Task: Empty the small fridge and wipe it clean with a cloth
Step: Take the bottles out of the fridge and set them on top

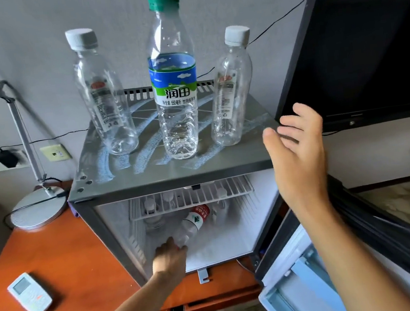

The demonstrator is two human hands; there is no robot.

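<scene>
The small grey fridge (115,183) stands on a wooden desk with its door (298,285) swung open to the right. Three clear plastic bottles stand on its top: a white-capped one (101,95) at left, a tall green-capped one (174,82) in the middle, another white-capped one (232,93) at right. Inside, below a white wire shelf (191,200), a red-labelled bottle (195,223) lies on its side. My left hand (170,260) reaches in and grips that bottle's cap end. My right hand (298,150) hovers open by the fridge's top right corner, holding nothing.
A black monitor (356,56) hangs close above my right hand. On the desk (57,261) at left are a lamp base (39,210) and a white remote (29,294). More bottles show dimly behind the wire shelf. Wall sockets with a plug are at far left.
</scene>
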